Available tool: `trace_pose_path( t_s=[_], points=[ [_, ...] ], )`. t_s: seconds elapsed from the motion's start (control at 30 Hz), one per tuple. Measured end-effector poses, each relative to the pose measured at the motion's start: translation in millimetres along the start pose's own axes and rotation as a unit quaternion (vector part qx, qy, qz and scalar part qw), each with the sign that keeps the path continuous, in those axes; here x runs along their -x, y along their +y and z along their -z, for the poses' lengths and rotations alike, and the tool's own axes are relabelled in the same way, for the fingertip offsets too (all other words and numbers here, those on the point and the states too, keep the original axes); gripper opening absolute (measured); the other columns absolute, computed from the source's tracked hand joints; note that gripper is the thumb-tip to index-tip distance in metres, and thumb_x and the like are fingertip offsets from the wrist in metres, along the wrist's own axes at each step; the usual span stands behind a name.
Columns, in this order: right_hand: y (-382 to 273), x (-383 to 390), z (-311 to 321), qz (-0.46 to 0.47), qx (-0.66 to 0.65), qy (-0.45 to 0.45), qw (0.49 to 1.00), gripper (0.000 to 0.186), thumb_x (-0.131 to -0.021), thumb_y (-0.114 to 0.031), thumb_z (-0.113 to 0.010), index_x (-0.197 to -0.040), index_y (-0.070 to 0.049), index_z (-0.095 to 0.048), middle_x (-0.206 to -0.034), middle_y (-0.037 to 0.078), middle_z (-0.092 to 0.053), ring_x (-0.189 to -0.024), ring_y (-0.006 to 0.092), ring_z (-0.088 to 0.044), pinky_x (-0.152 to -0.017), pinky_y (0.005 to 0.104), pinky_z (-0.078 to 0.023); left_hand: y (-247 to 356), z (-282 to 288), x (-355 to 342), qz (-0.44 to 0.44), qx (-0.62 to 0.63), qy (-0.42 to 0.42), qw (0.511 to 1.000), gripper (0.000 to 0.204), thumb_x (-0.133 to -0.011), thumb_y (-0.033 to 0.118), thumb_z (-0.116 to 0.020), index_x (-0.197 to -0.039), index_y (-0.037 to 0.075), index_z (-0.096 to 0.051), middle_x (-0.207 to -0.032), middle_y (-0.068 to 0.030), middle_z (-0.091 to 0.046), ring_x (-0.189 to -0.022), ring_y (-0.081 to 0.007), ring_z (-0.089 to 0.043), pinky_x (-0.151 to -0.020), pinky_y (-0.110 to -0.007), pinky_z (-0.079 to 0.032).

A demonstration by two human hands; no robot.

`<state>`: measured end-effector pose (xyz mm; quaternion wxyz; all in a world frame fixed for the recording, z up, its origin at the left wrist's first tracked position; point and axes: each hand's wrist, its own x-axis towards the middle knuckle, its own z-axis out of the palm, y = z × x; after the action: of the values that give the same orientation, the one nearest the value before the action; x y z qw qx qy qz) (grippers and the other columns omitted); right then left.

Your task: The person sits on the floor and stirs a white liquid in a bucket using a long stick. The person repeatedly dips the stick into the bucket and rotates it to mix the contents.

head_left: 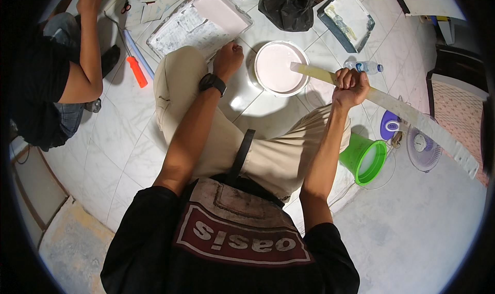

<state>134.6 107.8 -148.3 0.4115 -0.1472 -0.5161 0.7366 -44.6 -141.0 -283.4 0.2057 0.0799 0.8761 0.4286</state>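
Note:
My right hand (351, 87) is wrapped around a long flat strip (405, 113), pale yellow near one end and greyish along the rest. Its short end reaches over the rim of a round white bucket (256, 77) of pale pink paint (278, 67); I cannot tell whether the tip touches the paint. The long end slants out to the right. Beside my left knee, my left hand (228, 59) is closed, its inside hidden from view. Just beyond it lies a paint tray (178, 36) with pink paint at its far end and smears on its slope.
A co-worker (41, 77) sits at left near an orange-handled tool (136, 71). Farther off are a black plastic bag (287, 7) and a dark tray (335, 32). At right are a water bottle (366, 67), a green bucket (356, 157) and a purple fan (423, 147) under the strip.

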Motion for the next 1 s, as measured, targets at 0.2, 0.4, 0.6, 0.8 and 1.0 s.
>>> trace_pose_path(
  t_s=[0.2,0.4,0.6,0.8,1.0],
  points=[
    [12,17,9,-0.035,-0.016,0.050,0.998,0.042,-0.091,-0.031,-0.050,-0.059,-0.014,-0.028,-0.047,0.002,-0.027,-0.042,0.0149,-0.024,-0.052,0.0321,-0.032,-2,-3,0,-0.010,-0.004,0.004,1.000,0.032,-0.090,0.026,-0.057,-0.100,-0.002,-0.067,-0.096,-0.0221,-0.071,-0.092,-0.0370,-0.068,-0.083,-0.043,-0.051],
    [17,31,11,-0.061,-0.072,0.124,0.988,0.044,-0.091,-0.033,-0.051,-0.059,-0.016,-0.026,-0.047,0.000,-0.025,-0.041,0.0145,-0.023,-0.049,0.0320,-0.029,1,-5,-3,-0.010,-0.006,-0.006,1.000,0.033,-0.090,0.028,-0.057,-0.101,-0.001,-0.067,-0.096,-0.0218,-0.071,-0.091,-0.0366,-0.068,-0.082,-0.044,-0.052],
    [6,29,21,-0.072,-0.107,0.196,0.972,0.042,-0.088,-0.034,-0.050,-0.059,-0.017,-0.026,-0.048,0.000,-0.026,-0.039,0.0138,-0.024,-0.046,0.0305,-0.027,-5,-9,-7,0.001,0.000,-0.004,1.000,0.034,-0.090,0.030,-0.056,-0.102,0.000,-0.068,-0.096,-0.0215,-0.071,-0.091,-0.0398,-0.067,-0.083,-0.046,-0.051],
    [-28,15,40,-0.035,-0.106,0.207,0.972,0.040,-0.087,-0.033,-0.051,-0.059,-0.018,-0.027,-0.047,0.000,-0.026,-0.037,0.0129,-0.023,-0.042,0.0294,-0.025,0,-9,-6,-0.004,-0.021,0.007,1.000,0.034,-0.088,0.029,-0.052,-0.099,0.002,-0.069,-0.100,-0.0212,-0.071,-0.096,-0.0400,-0.067,-0.084,-0.047,-0.053],
    [-66,2,14,0.020,-0.094,0.146,0.985,0.043,-0.087,-0.032,-0.051,-0.056,-0.019,-0.023,-0.045,-0.001,-0.024,-0.036,0.0115,-0.021,-0.041,0.0279,-0.021,-3,-9,-8,-0.006,-0.004,0.010,1.000,0.034,-0.088,0.029,-0.052,-0.100,0.002,-0.069,-0.100,-0.0210,-0.071,-0.096,-0.0400,-0.067,-0.085,-0.046,-0.052]
  ],
)
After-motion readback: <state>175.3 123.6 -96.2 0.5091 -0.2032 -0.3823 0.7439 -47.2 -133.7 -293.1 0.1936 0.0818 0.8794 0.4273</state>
